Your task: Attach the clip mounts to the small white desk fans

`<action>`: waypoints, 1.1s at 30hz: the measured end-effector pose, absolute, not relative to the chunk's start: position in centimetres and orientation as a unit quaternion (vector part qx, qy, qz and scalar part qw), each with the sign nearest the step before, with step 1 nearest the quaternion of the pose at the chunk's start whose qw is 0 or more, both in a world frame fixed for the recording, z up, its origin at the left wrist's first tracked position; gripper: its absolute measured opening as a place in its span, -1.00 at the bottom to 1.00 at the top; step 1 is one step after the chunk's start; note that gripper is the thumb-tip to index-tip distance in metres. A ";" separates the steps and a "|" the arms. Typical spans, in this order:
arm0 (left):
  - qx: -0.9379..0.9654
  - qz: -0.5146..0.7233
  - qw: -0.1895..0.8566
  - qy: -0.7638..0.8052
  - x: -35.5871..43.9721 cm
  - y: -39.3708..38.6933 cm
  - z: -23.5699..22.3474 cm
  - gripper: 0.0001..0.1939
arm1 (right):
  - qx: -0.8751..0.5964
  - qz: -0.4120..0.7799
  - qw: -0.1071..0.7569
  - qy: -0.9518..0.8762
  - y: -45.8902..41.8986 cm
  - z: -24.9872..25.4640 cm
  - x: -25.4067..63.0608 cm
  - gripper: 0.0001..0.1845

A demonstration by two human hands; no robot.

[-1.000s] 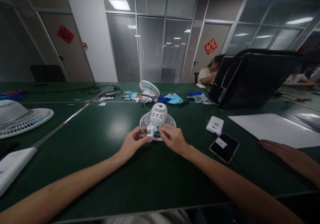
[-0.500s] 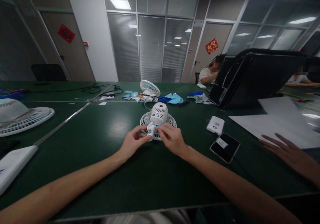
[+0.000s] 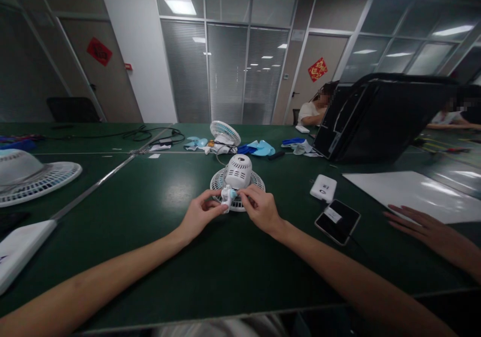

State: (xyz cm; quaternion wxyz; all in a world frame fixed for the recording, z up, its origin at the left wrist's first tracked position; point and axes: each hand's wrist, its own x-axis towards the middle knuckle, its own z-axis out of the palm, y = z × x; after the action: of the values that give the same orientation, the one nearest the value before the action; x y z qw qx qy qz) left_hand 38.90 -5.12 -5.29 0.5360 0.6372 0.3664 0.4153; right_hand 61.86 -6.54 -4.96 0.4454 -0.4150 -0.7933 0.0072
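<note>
A small white fan [image 3: 238, 173] lies face down on the green table [image 3: 158, 257], its round grille flat and the motor housing pointing up. My left hand [image 3: 200, 214] pinches the white bracket [image 3: 226, 195] at the fan's near edge. My right hand [image 3: 260, 208] grips the same spot from the right, fingertips closed on a small light-blue part [image 3: 233, 193] of the bracket. Both hands touch the fan.
A dark phone [image 3: 337, 221] and a white device [image 3: 323, 187] lie right of the fan. Another person's hand [image 3: 421, 224] rests flat by a white sheet [image 3: 413, 193]. A second fan [image 3: 224, 135], blue cloths, cables, a black case [image 3: 379, 116] and a fan grille [image 3: 33, 177] stand farther off.
My hands hold nearly still at the fan's bracket. The other person's hand at the right lifted and spread, then shifted left and settled flat; the white sheet rose and lay back down.
</note>
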 end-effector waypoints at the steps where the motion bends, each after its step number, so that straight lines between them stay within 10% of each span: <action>1: 0.637 0.415 0.536 0.366 38.9 -5.1 -5.3 -0.44 | -0.416 0.008 0.445 -0.793 -6.6 -5.0 61.9 -0.78; 33: 0.634 0.413 0.544 0.364 38.8 -5.1 -5.3 -0.43 | -0.400 0.033 0.437 -0.805 -6.7 -4.6 61.8 -0.81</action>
State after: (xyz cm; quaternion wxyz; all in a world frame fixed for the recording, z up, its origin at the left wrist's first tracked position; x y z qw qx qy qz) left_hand 38.77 -5.15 -5.25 0.5438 0.6337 0.3640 0.4126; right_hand 61.82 -6.66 -4.61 0.4374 -0.4003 -0.8046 0.0334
